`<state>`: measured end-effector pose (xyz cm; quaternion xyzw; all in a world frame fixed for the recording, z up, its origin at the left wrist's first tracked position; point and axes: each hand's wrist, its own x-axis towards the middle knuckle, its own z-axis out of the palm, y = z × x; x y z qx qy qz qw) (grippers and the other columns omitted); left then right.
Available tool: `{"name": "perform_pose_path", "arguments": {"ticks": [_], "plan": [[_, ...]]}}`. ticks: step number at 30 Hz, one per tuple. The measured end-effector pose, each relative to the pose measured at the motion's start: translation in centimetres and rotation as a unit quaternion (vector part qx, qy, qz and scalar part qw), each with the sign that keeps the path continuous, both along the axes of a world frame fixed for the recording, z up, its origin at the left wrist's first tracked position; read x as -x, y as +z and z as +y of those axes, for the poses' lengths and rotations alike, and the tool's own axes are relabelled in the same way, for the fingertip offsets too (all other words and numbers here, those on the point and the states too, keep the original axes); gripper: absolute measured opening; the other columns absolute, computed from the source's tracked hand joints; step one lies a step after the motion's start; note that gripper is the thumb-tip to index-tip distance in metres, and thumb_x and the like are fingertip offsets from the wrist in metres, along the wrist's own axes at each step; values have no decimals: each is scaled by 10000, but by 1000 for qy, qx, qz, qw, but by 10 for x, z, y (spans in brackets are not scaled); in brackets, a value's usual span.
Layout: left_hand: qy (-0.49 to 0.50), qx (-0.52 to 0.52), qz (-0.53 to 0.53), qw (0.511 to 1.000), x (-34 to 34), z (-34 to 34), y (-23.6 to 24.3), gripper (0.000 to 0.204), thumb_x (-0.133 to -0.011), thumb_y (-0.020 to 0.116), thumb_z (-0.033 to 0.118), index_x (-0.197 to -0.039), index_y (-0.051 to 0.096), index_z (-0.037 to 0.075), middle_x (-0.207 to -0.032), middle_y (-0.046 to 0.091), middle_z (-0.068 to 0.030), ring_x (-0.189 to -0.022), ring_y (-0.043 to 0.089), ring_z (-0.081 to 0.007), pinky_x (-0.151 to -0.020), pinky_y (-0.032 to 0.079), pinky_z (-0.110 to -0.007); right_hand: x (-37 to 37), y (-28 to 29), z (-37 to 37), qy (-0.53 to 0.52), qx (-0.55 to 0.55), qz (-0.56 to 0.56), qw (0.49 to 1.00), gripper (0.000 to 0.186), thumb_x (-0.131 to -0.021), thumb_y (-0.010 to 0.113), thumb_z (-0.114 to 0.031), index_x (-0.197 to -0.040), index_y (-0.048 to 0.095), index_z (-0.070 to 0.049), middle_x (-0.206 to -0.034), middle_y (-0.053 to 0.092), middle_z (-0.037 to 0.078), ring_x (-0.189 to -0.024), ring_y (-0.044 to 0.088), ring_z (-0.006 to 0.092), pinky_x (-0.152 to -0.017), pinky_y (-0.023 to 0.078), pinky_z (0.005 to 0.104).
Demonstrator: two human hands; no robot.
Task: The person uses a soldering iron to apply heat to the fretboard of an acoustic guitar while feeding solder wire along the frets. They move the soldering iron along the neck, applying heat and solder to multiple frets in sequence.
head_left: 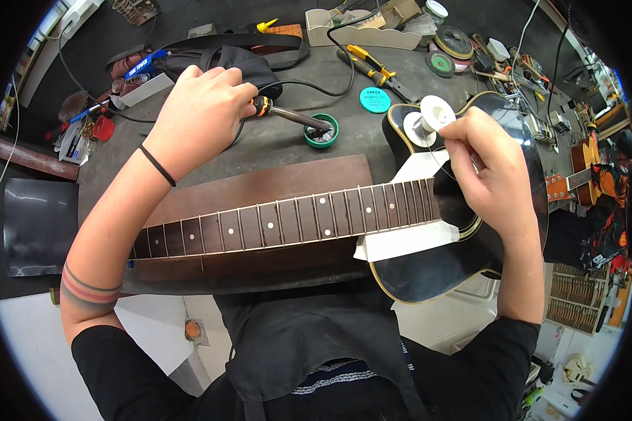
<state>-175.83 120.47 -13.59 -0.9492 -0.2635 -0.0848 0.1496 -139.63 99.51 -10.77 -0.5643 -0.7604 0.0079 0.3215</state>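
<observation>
Head view. Cluttered dark workbench [274,144] bearing a black guitar [442,270] laid flat, neck [281,223] running leftward over a brown board [260,186], white paper [400,242] masking the body beside the fingerboard end. Left hand [200,116] closed around the handle of a soldering iron [291,114], tip resting in a small green tin [321,131]. Right hand [488,172] over the guitar body, fingertips pinched on a thin strand drawn from a white solder spool [428,116]. Iron — stiff, light, probably hot at the tip; best gripped at the handle only. Solder wire — soft, easily kinked; best held close to its free end. Strand itself barely discernible; soundhole hidden beneath right hand; headstock cut off by left forearm; background tools blurred at rim.
</observation>
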Motion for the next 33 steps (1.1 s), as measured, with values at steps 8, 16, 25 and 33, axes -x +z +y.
{"name": "perform_pose_path", "arguments": {"ticks": [8, 16, 25, 33], "plan": [[-8, -6, -10, 1000, 2, 1, -7, 151, -1024, 828, 193, -1140, 827, 95, -1020, 716, -37, -1023, 717, -247, -892, 480, -426, 11, -3, -34, -39, 0, 30, 999, 167, -1020, 730, 104, -1145, 787, 9, -915, 622, 78, -789, 583, 193, -695, 446, 338], [-12, -16, -11, 1000, 1, 1, -8, 151, -1013, 837, 178, -1140, 814, 99, -1038, 702, -34, -1041, 709, -248, -902, 480, -428, 26, -42, -82, -109, 0, 224, 969, 101, -973, 748, 51, -1053, 770, -7, -897, 594, 20, -777, 501, 111, -684, 374, 287], [-27, -28, -29, 999, -2, -1, -8, 92, -1008, 832, 179, -1058, 800, 108, -1010, 703, -35, -1032, 717, -245, -889, 480, -429, 35, -57, -88, -133, 9, 307, 942, 88, -962, 787, 11, -1000, 718, -29, -925, 563, 6, -808, 439, 117, -734, 360, 291], [-14, -22, -16, 1000, -4, -3, -6, 156, -1007, 835, 172, -1142, 819, 96, -1047, 700, -37, -1050, 705, -253, -917, 481, -428, 32, -62, -91, -139, 12, 289, 947, 123, -952, 793, -2, -952, 677, -42, -918, 552, 1, -810, 430, 123, -735, 360, 301]]}}
